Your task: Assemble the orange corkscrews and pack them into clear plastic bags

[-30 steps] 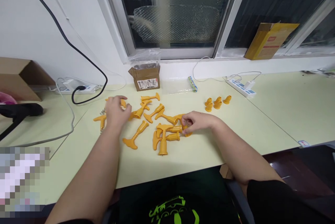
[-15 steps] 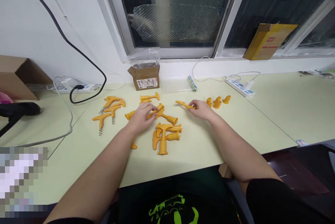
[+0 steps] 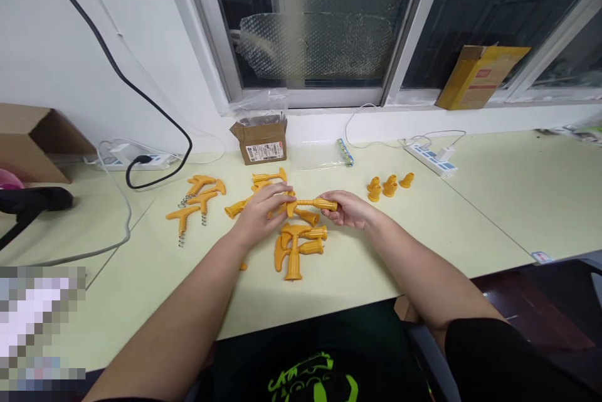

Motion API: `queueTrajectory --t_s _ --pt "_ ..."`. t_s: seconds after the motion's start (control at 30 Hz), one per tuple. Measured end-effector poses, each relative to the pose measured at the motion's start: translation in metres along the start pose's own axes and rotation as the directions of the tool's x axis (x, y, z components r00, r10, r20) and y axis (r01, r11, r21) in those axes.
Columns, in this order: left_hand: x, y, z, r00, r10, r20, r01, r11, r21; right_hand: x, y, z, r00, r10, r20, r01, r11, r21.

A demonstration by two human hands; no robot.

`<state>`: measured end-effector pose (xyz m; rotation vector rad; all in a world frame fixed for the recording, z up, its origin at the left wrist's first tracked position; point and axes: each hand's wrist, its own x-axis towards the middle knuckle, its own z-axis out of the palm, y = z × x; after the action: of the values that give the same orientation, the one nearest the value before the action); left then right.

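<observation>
My left hand (image 3: 261,214) and my right hand (image 3: 348,209) hold one orange plastic corkscrew (image 3: 310,204) between them, a little above the table. The left hand grips its handle end, the right hand grips the sleeve end. Under and around my hands lies a pile of orange corkscrews with sleeves (image 3: 296,242). Three bare corkscrews with metal spirals (image 3: 195,201) lie to the left. Several small orange caps (image 3: 388,185) stand to the right.
A small open cardboard box (image 3: 261,138) stands at the back by the window, a clear plastic bag (image 3: 320,154) beside it. Power strips sit at the back left (image 3: 126,157) and back right (image 3: 435,159), with cables. The pale table (image 3: 493,201) meets a second table at the left.
My left hand moved from the bare corkscrews at the left to the pile. My right hand put something by the caps, then came back. Both hands now hold one corkscrew.
</observation>
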<state>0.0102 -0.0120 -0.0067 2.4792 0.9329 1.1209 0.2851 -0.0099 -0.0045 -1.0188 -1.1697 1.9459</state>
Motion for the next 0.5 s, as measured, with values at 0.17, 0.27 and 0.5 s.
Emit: queueTrajectory --t_s 0.17,0.27,0.5 --pt "-0.001 -0.003 0.002 0.991 -0.133 -0.017 0.132 0.990 -0.047 0.000 0.003 -0.004 0.997 -0.052 0.059 0.054 0.998 -0.037" --pt "-0.003 -0.006 0.005 0.976 -0.218 -0.020 0.215 0.970 -0.110 0.001 0.006 -0.004 0.981 -0.174 0.090 0.188 0.962 -0.197" --pt "-0.005 -0.005 0.009 0.960 -0.281 0.025 0.268 0.882 -0.388 0.007 0.015 -0.004 0.898 -0.429 0.097 0.419 0.767 -0.485"
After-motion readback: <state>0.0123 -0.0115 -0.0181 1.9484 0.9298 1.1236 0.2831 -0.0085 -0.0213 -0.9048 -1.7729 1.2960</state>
